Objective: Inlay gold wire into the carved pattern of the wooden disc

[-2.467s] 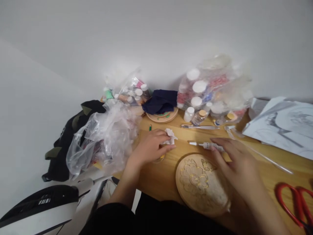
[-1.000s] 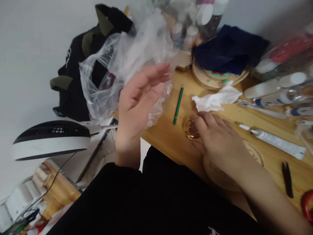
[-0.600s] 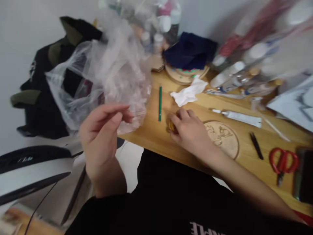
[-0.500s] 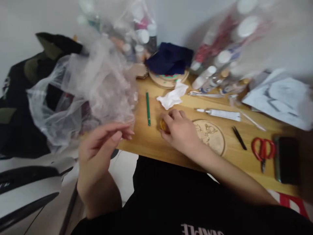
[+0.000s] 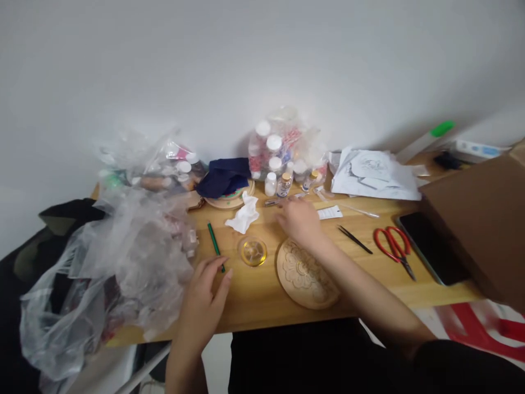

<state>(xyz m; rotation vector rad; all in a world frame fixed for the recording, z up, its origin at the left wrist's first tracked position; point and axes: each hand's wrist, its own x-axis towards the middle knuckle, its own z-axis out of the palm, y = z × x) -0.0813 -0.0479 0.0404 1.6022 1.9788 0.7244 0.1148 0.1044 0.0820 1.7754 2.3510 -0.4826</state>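
Note:
My left hand (image 5: 207, 287) is open, thumb and fingers apart, at the lower end of a green pencil (image 5: 213, 239) lying on the table. Palm down, my right hand (image 5: 302, 221) covers part of a white tube (image 5: 330, 212), and its bent fingertips come close to a slim clear pen-like tool (image 5: 273, 202). Whether those fingers grip anything is hidden. Between the hands lies a clear spool of yellow thread or wire (image 5: 253, 253). Partly under my right forearm is a round wooden disc (image 5: 305, 273) with a carved or drawn pattern.
Black tweezers (image 5: 355, 239), red-handled pliers (image 5: 394, 246) and a phone (image 5: 432, 249) lie right, beside a cardboard box (image 5: 479, 219). A crumpled tissue (image 5: 245, 214), bottles (image 5: 284, 185) and printed sheets (image 5: 371, 175) are farther back. Plastic bags (image 5: 139, 257) crowd the left.
My right hand has let go of the yellow spool and moved away to the white tube. My left hand has come down to the table by the pencil. The camera view has lifted.

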